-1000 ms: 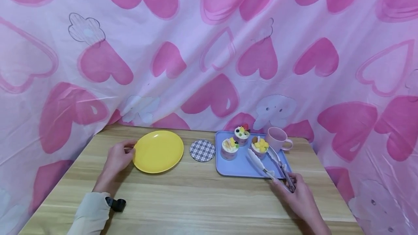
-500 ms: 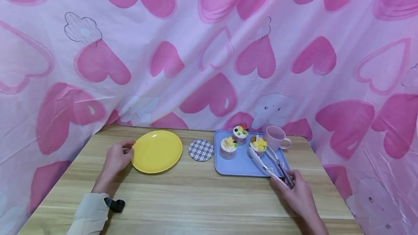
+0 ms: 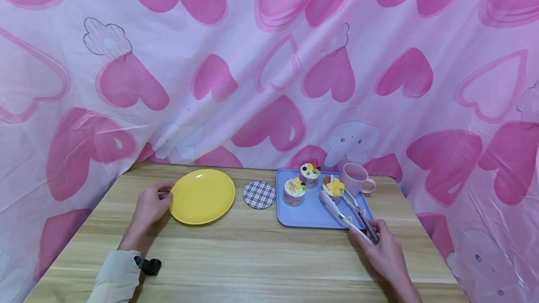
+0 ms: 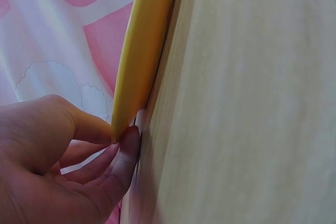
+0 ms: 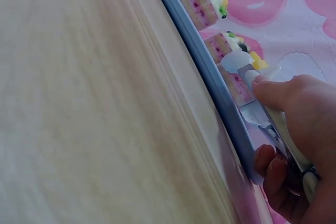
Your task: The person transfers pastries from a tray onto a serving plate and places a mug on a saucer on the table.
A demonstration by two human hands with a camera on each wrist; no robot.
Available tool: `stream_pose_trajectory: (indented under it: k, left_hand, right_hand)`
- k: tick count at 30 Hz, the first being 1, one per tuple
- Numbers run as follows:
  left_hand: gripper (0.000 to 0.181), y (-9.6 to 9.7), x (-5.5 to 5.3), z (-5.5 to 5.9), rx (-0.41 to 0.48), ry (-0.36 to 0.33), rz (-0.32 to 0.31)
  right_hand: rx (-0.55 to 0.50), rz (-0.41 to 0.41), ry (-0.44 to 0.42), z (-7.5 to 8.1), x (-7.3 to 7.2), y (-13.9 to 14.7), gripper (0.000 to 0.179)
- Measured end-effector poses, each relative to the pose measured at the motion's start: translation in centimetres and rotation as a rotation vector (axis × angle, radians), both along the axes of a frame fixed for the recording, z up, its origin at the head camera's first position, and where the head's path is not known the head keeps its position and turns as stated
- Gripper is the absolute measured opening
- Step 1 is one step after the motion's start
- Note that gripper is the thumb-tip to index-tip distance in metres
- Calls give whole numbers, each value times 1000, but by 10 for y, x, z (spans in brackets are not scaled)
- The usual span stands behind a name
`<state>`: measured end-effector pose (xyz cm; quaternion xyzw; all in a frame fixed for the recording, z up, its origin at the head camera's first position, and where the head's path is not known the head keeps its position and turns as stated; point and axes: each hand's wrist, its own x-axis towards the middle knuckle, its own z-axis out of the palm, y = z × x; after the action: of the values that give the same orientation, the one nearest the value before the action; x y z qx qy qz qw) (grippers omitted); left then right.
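Note:
My left hand (image 3: pixel 152 204) pinches the left rim of a yellow plate (image 3: pixel 203 196), thumb on top and fingers beneath, as the left wrist view shows. In my right hand (image 3: pixel 384 247) I hold a pair of tongs (image 3: pixel 351 222), their arms spread apart. The tong tips lie either side of a dessert cup (image 3: pixel 333 188) topped with yellow fruit; whether they touch it I cannot tell. That cup stands on a blue tray (image 3: pixel 303 219) with two more dessert cups, one at the left (image 3: pixel 294 192) and one at the back (image 3: pixel 310 175).
A pink mug (image 3: pixel 355 179) stands at the tray's back right corner. Between plate and tray lies a round checked coaster (image 3: pixel 259 194). The wooden table (image 3: pixel 252 261) ends at the back against a pink heart-print curtain (image 3: pixel 269 120).
The head view has shifted slightly. Both hands, the plate and the dessert cups keep their places; the tongs stay spread around the same cup.

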<state>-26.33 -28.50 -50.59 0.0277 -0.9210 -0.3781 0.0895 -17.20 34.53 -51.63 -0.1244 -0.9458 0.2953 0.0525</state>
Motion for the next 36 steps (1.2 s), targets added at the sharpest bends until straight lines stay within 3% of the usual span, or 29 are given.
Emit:
stream_pose_trajectory:
  k: [19, 28, 36]
  left_hand:
    - [36, -1, -1, 0, 6, -10, -3]
    - [36, -1, -1, -2, 6, -1, 4]
    - [37, -1, -1, -3, 11, -3, 5]
  right_hand:
    - [10, -16, 57, -5, 2, 1, 92]
    - [-20, -20, 34, -4, 2, -1, 98]
    - [-19, -41, 141, -3, 7, -6, 79]
